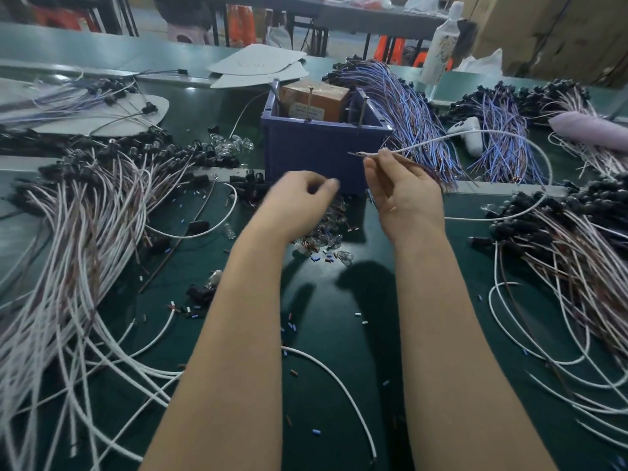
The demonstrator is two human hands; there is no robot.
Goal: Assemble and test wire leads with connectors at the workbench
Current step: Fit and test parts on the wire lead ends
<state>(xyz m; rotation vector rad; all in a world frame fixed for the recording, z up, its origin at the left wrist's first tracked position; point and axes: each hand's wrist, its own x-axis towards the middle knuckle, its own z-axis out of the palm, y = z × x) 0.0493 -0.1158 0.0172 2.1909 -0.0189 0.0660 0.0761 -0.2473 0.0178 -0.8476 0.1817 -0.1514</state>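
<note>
Most of the green desk (pixel 339 334) lies under loose wiring. The biggest heap, a left bundle (pixel 85 232) of white and brown leads with black connectors at its far end, fans toward the near left corner. A similar right bundle (pixel 560 249) spreads along the right side, and a blue-and-purple bundle (pixel 407 107) drapes at the far right of centre. Just left of that stands a blue bin (pixel 323 147) holding a brown box (pixel 316 96). In front of the bin the 2 hands are apart. The right hand (pixel 404 192) is raised, thumb and forefinger pinching a white wire lead (pixel 441 141) close to its bare tip, which points left across the bin's front; the rest of the lead arcs away to the right. The left hand (pixel 299 202) hovers lower, fingers curled and blurred, so whether it holds anything I cannot tell. Beneath it sits a cluster of small clear bulbs (pixel 326 232), and tiny coloured sleeve pieces (pixel 316 258) are scattered over the mat.
</note>
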